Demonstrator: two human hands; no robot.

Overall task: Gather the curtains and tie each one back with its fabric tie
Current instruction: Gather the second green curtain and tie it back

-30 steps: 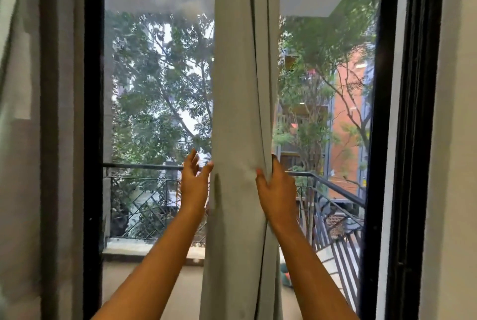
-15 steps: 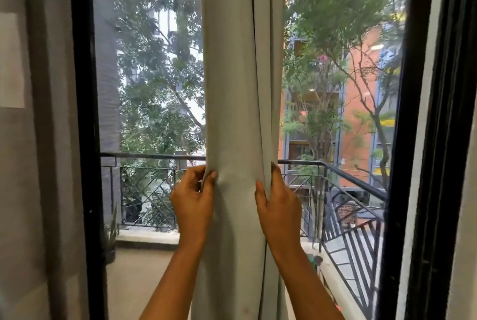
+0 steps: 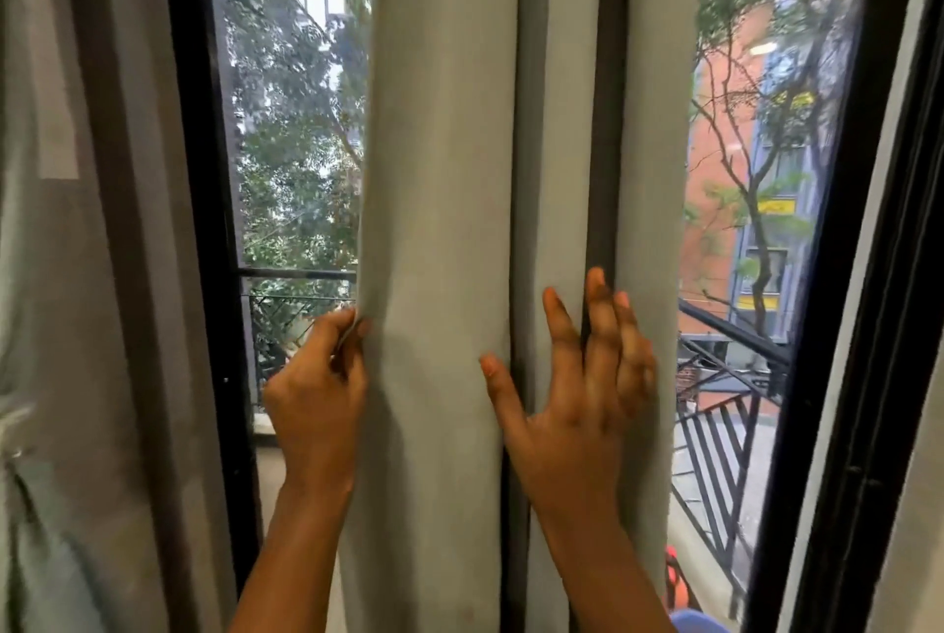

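A pale grey curtain [image 3: 439, 173] hangs in thick vertical folds down the middle of the glass door. My left hand [image 3: 316, 392] pinches the curtain's left edge between thumb and curled fingers. My right hand [image 3: 577, 397] lies flat on the folds with its fingers straight and spread, the fingertips reaching into a dark gap between two folds. A second curtain [image 3: 61, 275] hangs at the far left, sheer and grey. No fabric tie shows in this view.
The black door frame [image 3: 848, 275] runs down the right side and a black upright [image 3: 204, 224] stands at the left. Behind the glass are a balcony railing [image 3: 715, 408], trees and an orange building.
The view has moved closer to the curtain. My right hand has spread its fingers over the folds; my left hand went from open beside the curtain to pinching its edge.
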